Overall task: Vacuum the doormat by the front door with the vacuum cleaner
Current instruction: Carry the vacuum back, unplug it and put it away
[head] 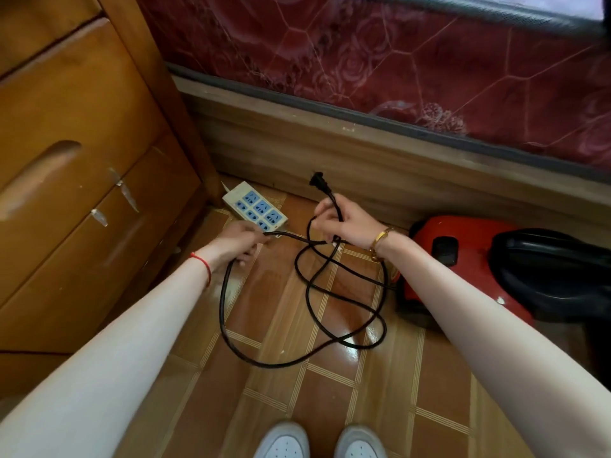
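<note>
A red and black vacuum cleaner [463, 256] sits on the floor at the right, beside the bed base. Its black power cord [307, 353] lies in loose loops on the floor between my arms. My right hand [344, 223] grips the cord just below the black plug [318, 180], which points up and away from me. My left hand [239, 242] holds another stretch of the cord, close to a white power strip [253, 206] with blue sockets that lies flat on the floor. No doormat is in view.
A wooden drawer cabinet [76, 180] stands at the left, its corner next to the power strip. A bed with a dark red patterned mattress [380, 57] on a wooden base [363, 166] runs along the back. My white shoes [284, 444] stand on brown patterned floor.
</note>
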Available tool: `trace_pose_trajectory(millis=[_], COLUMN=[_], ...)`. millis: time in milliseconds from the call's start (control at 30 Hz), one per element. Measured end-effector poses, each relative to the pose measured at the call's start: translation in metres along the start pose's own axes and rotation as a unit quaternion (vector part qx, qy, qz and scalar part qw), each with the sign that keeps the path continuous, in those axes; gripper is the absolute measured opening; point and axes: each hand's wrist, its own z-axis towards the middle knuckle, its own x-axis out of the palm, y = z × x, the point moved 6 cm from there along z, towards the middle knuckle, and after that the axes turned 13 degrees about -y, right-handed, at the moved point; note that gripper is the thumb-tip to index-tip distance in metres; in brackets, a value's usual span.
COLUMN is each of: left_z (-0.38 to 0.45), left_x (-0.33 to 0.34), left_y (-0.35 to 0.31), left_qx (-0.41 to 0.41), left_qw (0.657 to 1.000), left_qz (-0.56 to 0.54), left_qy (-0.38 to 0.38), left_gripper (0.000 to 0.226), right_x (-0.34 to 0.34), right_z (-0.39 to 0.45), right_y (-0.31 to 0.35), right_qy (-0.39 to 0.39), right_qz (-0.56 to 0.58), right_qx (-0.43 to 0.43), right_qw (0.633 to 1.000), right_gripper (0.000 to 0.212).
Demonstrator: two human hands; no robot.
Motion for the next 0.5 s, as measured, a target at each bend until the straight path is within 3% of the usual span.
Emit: trace_pose_trajectory(millis=[100,233,300,500], left_z=[-0.001,-0.009,-0.009,-0.002], left_x=[-0.003,0.035,0.050,0.055], left_y=[-0.002,0.030,0.047,0.068], left_qx=[0.058,0.060,0.077,0.077], left_qw=[0.990,0.985,0.979,0.982], left_qz=[0.094,0.160,0.187,0.172], left_qy=[-0.083,-0.009,-0.007,-0.014], left_gripper=[0.014,0.038,0.046,0.034], right_x=[0.014,0.038,0.050,0.078], right_z=[-0.007,-0.021,-0.025,-0.027], right_y=[-0.015,-0.042,-0.058,-0.102], right_qy=[0.011,0.035,0.041,0.064], right_qz=[-0.079,-0.255,-0.313,-0.392], right_qx=[-0.005,-0.054,-0.063,-0.055], right_qw=[0.997,0.965,0.947,0.916], right_gripper=[0.029,0.025,0.030,0.065])
